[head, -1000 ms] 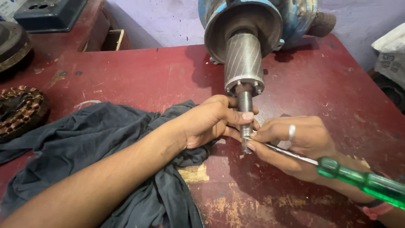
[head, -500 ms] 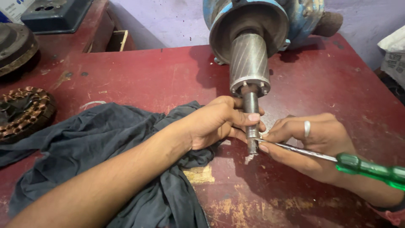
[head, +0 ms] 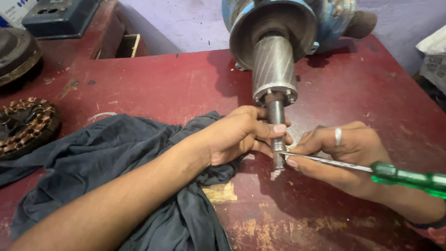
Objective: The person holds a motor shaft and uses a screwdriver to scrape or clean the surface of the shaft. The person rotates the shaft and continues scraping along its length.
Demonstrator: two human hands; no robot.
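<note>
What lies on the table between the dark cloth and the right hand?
In the head view, the left hand and the motor shaft it grips lie between the dark cloth and the right hand, which holds a screwdriver.

Bare red-painted wooden tabletop (head: 362, 88) lies open to the right of the grey ribbed steel rotor (head: 274, 69), and again in front near the worn patch. The crumpled dark blue-grey cloth (head: 116, 162) covers the left side, the blue motor housing (head: 278, 18) blocks the back, and a coppery wound stator ring (head: 23, 125) sits at the far left edge.
</note>
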